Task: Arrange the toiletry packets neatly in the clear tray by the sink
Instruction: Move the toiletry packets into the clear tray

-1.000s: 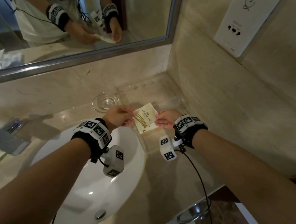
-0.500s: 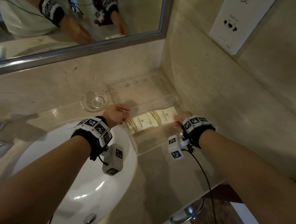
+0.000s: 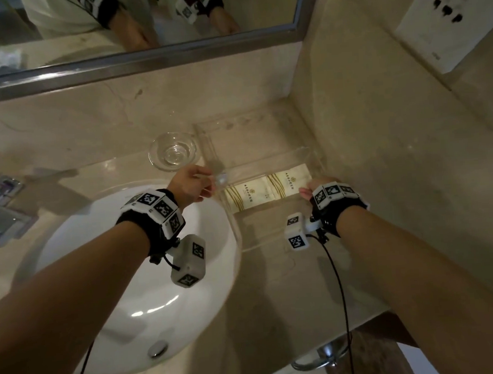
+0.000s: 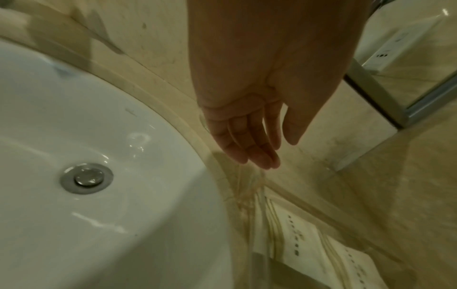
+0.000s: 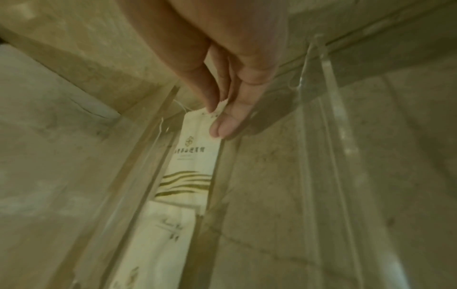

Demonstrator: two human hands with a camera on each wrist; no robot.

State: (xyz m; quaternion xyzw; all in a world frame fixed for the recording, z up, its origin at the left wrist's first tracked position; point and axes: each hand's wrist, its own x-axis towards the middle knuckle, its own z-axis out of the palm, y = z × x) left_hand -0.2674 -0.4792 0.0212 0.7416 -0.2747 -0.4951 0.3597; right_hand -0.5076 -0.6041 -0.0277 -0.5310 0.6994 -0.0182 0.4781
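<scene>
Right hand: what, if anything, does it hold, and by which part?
The right hand pinches the right packet by its short end edge.

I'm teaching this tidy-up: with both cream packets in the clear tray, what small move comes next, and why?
Probably the right hand should let go of the right cream gold-striped paper packet it pinches by its end: it lies flat in the clear plastic tray, in line with the left cream packet, and the left hand hovers open.

The two cream packets (image 3: pixel 251 193) at frame centre bear a gold emblem and one print line, possibly Chinese, too blurred to read.
</scene>
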